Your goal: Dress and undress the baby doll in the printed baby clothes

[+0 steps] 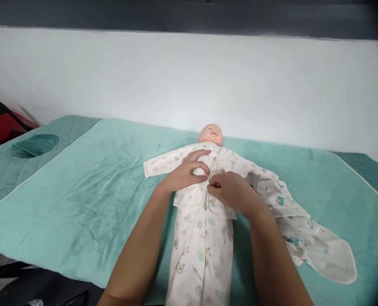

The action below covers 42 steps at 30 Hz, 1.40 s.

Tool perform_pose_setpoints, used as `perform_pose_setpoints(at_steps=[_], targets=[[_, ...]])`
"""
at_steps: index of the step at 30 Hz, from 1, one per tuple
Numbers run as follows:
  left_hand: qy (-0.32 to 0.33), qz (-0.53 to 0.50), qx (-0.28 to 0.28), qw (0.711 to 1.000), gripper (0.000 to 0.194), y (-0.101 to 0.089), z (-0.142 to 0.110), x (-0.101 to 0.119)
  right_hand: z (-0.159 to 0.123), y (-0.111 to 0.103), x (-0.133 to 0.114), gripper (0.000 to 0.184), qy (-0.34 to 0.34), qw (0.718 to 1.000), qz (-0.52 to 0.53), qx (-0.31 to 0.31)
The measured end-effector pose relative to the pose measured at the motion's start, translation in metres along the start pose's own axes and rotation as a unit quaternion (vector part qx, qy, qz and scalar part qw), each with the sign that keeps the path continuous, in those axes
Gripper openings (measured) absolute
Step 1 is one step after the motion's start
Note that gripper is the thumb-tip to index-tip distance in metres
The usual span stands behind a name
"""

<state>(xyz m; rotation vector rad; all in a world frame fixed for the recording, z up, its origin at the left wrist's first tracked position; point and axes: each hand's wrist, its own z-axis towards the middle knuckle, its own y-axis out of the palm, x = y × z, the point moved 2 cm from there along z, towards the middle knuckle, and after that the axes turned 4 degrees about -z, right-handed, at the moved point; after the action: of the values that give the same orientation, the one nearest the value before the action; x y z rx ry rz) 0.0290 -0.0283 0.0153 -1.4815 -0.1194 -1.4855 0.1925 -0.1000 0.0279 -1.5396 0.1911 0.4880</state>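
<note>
A baby doll (210, 134) lies on its back on a teal towel (89, 199), head toward the wall. It wears a white printed baby suit (201, 246) with small animal prints. My left hand (185, 172) rests on the doll's chest, its fingers pinching the left edge of the suit's front opening. My right hand (231, 191) is closed in a pinch on the right edge of the same opening, touching the left hand's fingertips. A second printed garment (306, 238) lies spread to the doll's right, partly under its sleeve.
The towel covers a padded table (367, 170) against a white wall. A round face hole (34, 144) sits in the table's left end. A red and black object (0, 125) stands at the far left. Dark floor shows below the front edge.
</note>
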Motion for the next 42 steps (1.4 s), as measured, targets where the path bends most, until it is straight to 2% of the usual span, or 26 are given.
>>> perform_pose_setpoints(at_steps=[3,6,11,15,22,27,29,31,34,37,38,40,41,42], targets=[[0.006,0.017,0.004,1.0,0.012,0.001,0.001,0.002,0.001,-0.006,0.011,0.03,-0.014,0.993,0.109,-0.053],[0.009,0.031,0.016,0.999,0.013,0.003,0.004,0.002,0.003,-0.004,0.019,0.026,0.004,0.967,0.233,-0.102],[0.013,0.012,0.031,0.999,0.016,0.004,0.007,-0.003,0.008,0.003,0.021,0.027,0.027,0.956,0.29,-0.045],[0.024,-0.013,0.039,0.999,0.015,0.001,0.007,-0.006,0.009,0.004,0.018,0.026,0.046,0.942,0.329,-0.052],[0.022,-0.001,0.021,1.0,0.017,0.002,0.007,-0.005,0.012,0.004,0.022,0.024,0.091,0.908,0.407,-0.052],[0.025,-0.003,0.012,1.0,0.014,0.002,0.004,-0.003,0.013,0.003,0.035,0.026,0.123,0.906,0.403,0.039],[0.023,-0.01,0.021,0.999,0.012,0.003,0.004,-0.004,0.012,0.002,0.039,0.028,0.105,0.911,0.398,0.041],[0.015,-0.009,0.068,0.998,0.014,0.006,0.005,-0.005,0.012,0.001,0.038,0.029,0.071,0.916,0.394,0.021],[-0.001,0.054,0.174,0.983,0.027,0.012,0.007,-0.007,0.011,-0.002,0.035,0.032,0.047,0.917,0.396,0.002],[0.005,0.09,0.229,0.969,0.009,0.016,0.009,-0.009,0.007,-0.009,0.036,0.033,0.053,0.915,0.4,-0.012],[0.007,0.069,0.238,0.969,0.004,0.015,0.009,-0.011,0.005,-0.012,0.039,0.033,0.057,0.918,0.393,-0.015],[-0.015,-0.026,0.277,0.96,0.006,0.009,0.009,-0.018,0.002,-0.017,0.054,0.03,0.083,0.937,0.34,-0.008],[-0.043,-0.091,0.314,0.944,0.006,0.004,0.007,-0.024,0.001,-0.019,0.065,0.028,0.115,0.952,0.285,0.001],[-0.077,-0.159,0.36,0.916,0.006,-0.003,0.005,-0.031,-0.001,-0.019,0.078,0.025,0.157,0.965,0.212,0.013]])
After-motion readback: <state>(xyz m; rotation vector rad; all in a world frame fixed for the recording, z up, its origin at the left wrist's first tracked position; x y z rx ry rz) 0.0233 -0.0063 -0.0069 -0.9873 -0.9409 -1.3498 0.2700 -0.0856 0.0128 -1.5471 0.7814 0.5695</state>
